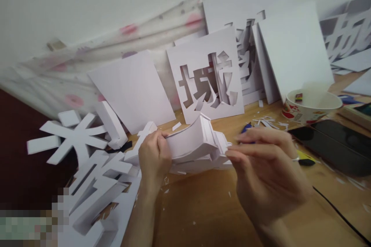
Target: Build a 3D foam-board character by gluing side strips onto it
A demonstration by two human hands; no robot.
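Observation:
A white built-up piece of foam board or stiff card is held above the wooden table, with a curved side and several stepped edges. My left hand is closed around its left end, the fingers wrapped over it. At the piece's right end, my right hand has thumb and index finger pinched together, close to its edge. Whatever lies between those fingertips is too small to make out. Other white built-up character pieces lie to the left of my left hand.
White boards lean against the wall, one a board with a cut-out character. To the right are a paper bowl, a dark phone-like slab, a yellow-and-black tool and a black cable. White scraps litter the wooden table.

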